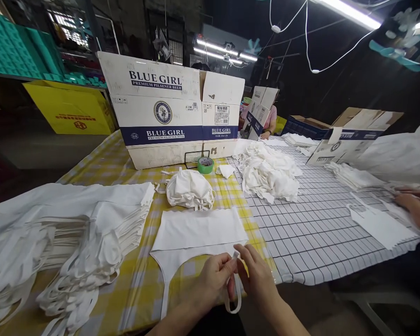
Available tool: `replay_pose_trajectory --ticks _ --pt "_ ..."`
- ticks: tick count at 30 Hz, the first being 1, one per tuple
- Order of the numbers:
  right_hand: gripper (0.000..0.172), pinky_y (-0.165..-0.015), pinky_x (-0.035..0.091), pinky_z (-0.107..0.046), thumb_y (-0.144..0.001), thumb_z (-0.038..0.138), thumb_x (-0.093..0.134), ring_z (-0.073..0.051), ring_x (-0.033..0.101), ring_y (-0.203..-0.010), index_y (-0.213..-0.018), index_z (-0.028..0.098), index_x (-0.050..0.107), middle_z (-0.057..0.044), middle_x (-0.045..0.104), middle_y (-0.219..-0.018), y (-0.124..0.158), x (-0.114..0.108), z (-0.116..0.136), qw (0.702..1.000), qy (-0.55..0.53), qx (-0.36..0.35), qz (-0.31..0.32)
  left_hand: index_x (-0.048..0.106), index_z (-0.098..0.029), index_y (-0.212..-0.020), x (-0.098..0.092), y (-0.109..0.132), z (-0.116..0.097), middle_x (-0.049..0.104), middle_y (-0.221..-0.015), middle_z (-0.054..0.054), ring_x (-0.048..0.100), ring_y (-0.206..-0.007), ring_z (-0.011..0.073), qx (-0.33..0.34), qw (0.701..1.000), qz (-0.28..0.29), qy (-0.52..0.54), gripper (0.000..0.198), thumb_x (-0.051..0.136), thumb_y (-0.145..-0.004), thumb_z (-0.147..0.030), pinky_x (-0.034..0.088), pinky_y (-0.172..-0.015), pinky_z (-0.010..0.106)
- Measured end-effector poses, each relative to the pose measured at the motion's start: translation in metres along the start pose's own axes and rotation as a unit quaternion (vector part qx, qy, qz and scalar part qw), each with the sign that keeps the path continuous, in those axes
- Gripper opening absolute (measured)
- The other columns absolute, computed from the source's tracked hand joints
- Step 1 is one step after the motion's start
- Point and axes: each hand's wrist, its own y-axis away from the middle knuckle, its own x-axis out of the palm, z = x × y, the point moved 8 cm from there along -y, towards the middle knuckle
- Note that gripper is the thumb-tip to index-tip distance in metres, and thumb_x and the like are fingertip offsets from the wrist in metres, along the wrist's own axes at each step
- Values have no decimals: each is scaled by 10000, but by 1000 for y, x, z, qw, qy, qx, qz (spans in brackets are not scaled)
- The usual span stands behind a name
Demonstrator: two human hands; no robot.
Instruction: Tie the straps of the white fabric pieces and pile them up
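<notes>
A white strappy camisole [199, 228] lies flat in front of me on the yellow checked tablecloth [136, 273], with its straps toward me. My left hand [212, 280] is closed, thumb and fingers pinching one white strap [234, 310] near its upper end. Close against it, my right hand [257, 275] has its fingers bent round the same strap, thumb and fingertips at the fold. The strap loops down below both hands. Beyond the camisole sits a rounded bundle of white garments [189, 189]. To the left, a thick stack of white camisoles [126, 228] lies with straps hanging forward.
Behind the bundle stand a roll of green tape [205, 165] and a large Blue Girl carton [161, 112]. A heap of white garments [266, 170] lies on the grid-patterned cloth [290, 233]. At right, a co-worker's hands [415, 203] handle white pieces near another carton [350, 135].
</notes>
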Motion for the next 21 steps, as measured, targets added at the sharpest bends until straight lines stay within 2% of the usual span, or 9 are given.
replay_pose_trajectory --ticks 2,4,7,9,11,13,15,18,21 --pt "207 -567 390 -269 -876 149 395 -167 499 -666 -1017 197 539 -44 537 -746 1 4 4 998 48 -43 -9 507 -157 -765 4 -2 8 518 -419 -30 471 -355 117 -8 1000 11 10 391 389 -847 -521 363 -444 230" --pt "180 -548 380 -261 -875 146 401 -157 491 -624 -928 195 566 -34 536 -694 0 6 5 997 52 -58 -19 519 -156 -752 2 -3 10 517 -427 -23 486 -383 123 -2 1000 10 -5 401 369 -857 -512 371 -464 238" --pt "198 -559 397 -246 -861 128 391 -146 516 -640 -907 190 573 -38 561 -724 -3 6 -6 999 -11 -23 -33 559 -162 -754 -23 -7 -5 594 -637 16 560 -628 150 68 988 -50 -131 325 410 -861 -430 420 -621 268" --pt "204 -585 418 -244 -839 124 393 -142 535 -655 -907 187 575 -35 578 -741 -7 8 -18 996 -82 33 -31 585 -178 -794 -45 -14 -21 596 -822 30 537 -820 178 126 947 -107 -277 170 514 -813 -331 409 -757 304" --pt "176 -600 432 -252 -832 160 417 -144 546 -641 -885 182 584 -28 590 -715 -10 14 -31 982 -156 106 -13 593 -195 -855 -59 -26 -29 567 -913 31 494 -913 200 157 891 -125 -406 120 593 -743 -238 391 -823 336" --pt "155 -587 435 -261 -837 232 453 -154 554 -613 -859 173 594 -25 596 -668 -13 24 -43 958 -223 182 10 594 -196 -885 -63 -42 -29 551 -941 34 479 -933 204 172 846 -91 -496 177 622 -710 -190 396 -826 341" --pt "187 -572 434 -268 -833 308 484 -167 560 -603 -836 163 603 -28 598 -642 -16 33 -51 932 -276 234 27 597 -190 -863 -60 -56 -24 548 -941 34 487 -914 193 182 811 -34 -555 149 627 -717 -186 413 -787 313" --pt "235 -582 434 -280 -809 366 516 -183 561 -631 -805 155 619 -40 614 -665 -22 42 -59 913 -312 260 28 595 -177 -750 -51 -67 -18 556 -862 30 504 -864 179 197 760 30 -619 29 599 -761 -204 424 -712 277" --pt "249 -600 429 -287 -783 379 537 -190 553 -660 -801 151 636 -49 633 -706 -27 48 -66 910 -317 265 29 600 -163 -736 -43 -69 -15 563 -815 49 509 -835 186 220 712 52 -665 102 530 -809 -167 426 -677 283"
